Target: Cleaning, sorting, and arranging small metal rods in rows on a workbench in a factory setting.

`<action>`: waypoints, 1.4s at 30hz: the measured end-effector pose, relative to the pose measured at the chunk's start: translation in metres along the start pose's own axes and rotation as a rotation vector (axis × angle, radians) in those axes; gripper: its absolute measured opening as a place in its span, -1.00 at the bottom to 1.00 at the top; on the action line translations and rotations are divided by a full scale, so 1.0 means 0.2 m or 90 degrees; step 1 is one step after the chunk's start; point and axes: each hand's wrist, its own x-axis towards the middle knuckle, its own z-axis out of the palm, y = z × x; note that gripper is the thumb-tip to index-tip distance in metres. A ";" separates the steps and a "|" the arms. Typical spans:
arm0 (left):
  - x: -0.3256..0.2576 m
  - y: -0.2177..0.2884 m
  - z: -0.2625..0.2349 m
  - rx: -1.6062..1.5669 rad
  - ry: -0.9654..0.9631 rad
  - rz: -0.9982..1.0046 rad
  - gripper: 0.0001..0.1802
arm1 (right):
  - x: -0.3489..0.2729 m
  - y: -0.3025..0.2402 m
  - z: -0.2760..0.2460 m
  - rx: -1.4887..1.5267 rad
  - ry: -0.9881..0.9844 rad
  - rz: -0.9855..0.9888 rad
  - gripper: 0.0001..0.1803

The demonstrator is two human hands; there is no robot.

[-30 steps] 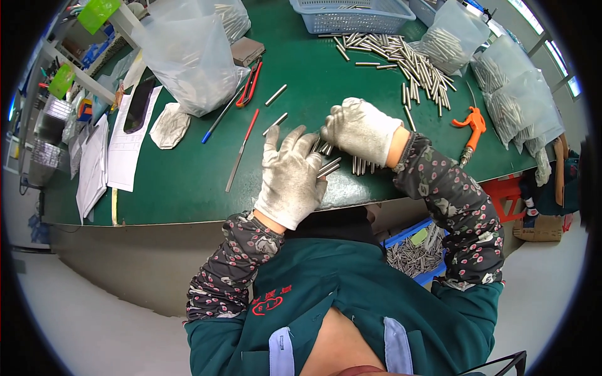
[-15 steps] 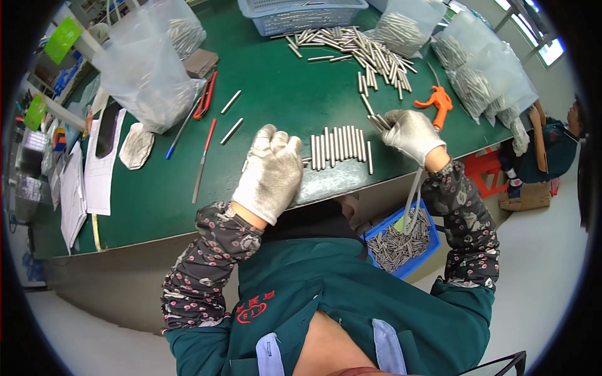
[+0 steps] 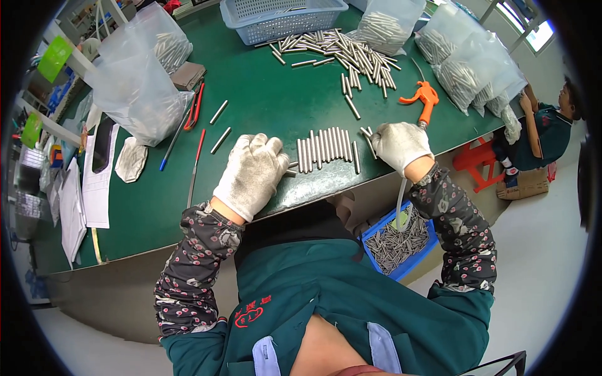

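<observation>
A row of short metal pins lies side by side on the green table, with a single pin just right of it. My left hand, in a whitish work glove, is closed left of the row. Pin ends stick out from beside its thumb; the rest of them is hidden. My right hand, gloved too, is to the right of the row. Its fingertips pinch metal pins close over the table. Beyond it, another loose pin lies tilted.
A heap of pins lies behind, near a blue basket and bags of pins. An orange air gun rests at right. Files, red-handled pliers and two loose pins lie left. A blue bin stands below the table edge.
The view has shifted slightly. My right hand has come nearer and lower with its pins, beside the row. The left hand has moved a little left, and more of its pin ends show.
</observation>
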 end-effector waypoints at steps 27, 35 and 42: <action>0.04 0.02 0.01 -0.758 0.236 -0.156 -0.82 | -0.08 -0.23 -0.02 0.735 0.047 -0.300 -0.85; 0.06 0.03 0.02 -0.177 0.070 -0.306 -0.86 | -0.12 0.01 0.09 0.131 0.415 -0.252 -0.90; 0.08 0.09 0.03 -0.115 -0.007 -0.263 -0.79 | -0.16 -0.02 0.13 0.047 0.329 -0.325 -0.80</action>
